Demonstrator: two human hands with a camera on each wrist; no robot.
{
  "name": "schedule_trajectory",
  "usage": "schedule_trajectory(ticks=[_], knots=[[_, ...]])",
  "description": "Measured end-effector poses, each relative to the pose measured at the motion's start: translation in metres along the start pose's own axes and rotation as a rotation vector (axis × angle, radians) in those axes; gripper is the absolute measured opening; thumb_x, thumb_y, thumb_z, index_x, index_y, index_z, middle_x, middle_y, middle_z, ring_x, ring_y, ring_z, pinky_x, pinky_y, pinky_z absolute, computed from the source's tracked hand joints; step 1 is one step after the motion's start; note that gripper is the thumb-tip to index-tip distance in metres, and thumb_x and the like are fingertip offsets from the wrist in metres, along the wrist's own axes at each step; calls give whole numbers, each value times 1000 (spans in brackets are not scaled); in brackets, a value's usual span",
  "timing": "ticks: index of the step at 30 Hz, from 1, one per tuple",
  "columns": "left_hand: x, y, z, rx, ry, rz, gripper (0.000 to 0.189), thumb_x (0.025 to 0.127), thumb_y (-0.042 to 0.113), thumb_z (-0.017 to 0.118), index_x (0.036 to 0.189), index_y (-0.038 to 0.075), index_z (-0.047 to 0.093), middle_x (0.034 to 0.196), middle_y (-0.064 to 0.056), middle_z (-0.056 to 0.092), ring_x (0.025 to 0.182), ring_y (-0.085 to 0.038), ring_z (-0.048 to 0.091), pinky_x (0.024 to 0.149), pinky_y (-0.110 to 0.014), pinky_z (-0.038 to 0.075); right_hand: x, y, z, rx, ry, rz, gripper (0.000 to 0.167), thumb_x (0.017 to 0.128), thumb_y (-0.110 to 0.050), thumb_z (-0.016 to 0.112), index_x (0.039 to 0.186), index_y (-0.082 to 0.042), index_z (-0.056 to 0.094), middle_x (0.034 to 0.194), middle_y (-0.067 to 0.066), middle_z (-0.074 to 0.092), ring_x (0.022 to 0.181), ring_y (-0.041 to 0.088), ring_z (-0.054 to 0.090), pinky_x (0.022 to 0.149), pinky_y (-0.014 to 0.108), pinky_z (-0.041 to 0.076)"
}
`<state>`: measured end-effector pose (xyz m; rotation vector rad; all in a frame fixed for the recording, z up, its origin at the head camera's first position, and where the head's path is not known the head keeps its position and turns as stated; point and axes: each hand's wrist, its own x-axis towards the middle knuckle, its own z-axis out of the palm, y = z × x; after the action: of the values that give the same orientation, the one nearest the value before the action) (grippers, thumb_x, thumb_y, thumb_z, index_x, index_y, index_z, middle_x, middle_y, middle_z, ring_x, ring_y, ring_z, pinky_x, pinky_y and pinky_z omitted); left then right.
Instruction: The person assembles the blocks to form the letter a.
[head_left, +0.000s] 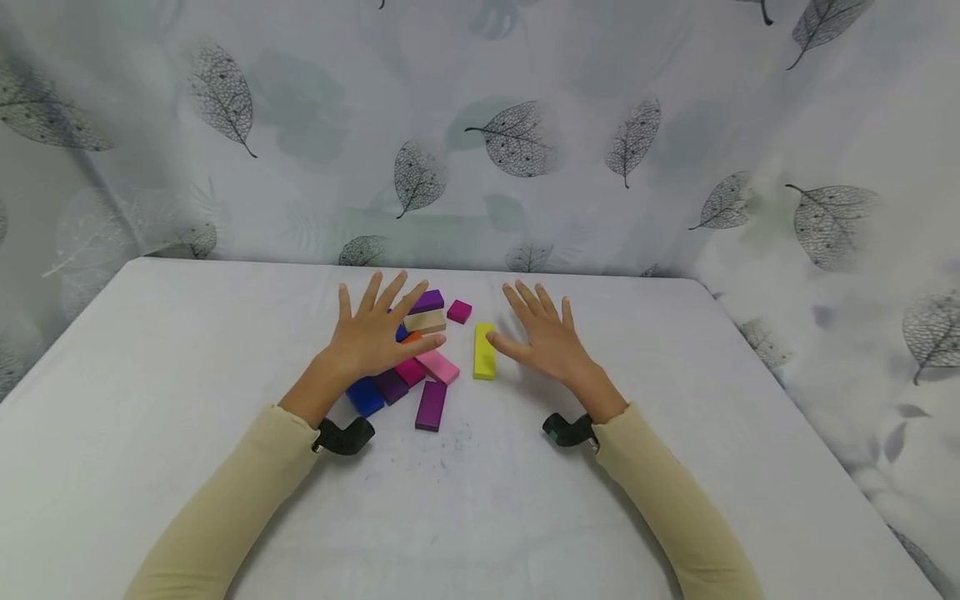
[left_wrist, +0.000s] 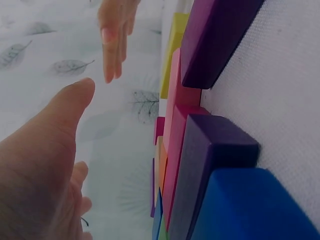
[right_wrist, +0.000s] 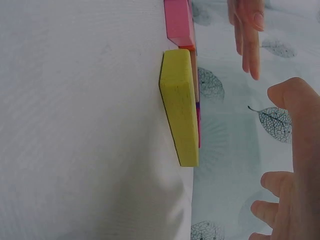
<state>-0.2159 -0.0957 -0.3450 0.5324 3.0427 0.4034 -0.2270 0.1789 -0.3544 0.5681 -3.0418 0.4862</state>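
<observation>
Both hands hover over the table with fingers spread, holding nothing. My left hand is above a cluster of coloured blocks and hides some of them. Around it show a blue block, a dark purple block, a pink block, a beige block and a violet block. A purple block lies just in front of the cluster. My right hand is nearest the yellow block, its thumb by that block's right edge. In the right wrist view the yellow block stands apart from the fingers.
A small magenta block lies behind the cluster. The blocks rest on a white-covered table. A leaf-patterned cloth hangs behind the table's far edge. Each wrist wears a black camera mount, such as the left one.
</observation>
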Motion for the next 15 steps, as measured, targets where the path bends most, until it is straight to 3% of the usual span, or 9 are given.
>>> schedule_trajectory(ticks=[8,15], knots=[[5,0,4,-16,-17,10,87,88,69,45,158,28,11,164,-10,6,149,-39,-2,109,-69,-8,-1,-1,4,14,-2,-30,83,91,-62,47,158,-22,16,163,5,15,150,32,5,115,62,-1],[7,-2,7,-23,-51,35,85,90,67,45,157,26,16,163,-10,14,147,-39,14,111,-70,6,-5,-1,7,45,-21,-49,83,90,-60,52,157,-21,20,161,8,21,149,33,12,117,58,11]])
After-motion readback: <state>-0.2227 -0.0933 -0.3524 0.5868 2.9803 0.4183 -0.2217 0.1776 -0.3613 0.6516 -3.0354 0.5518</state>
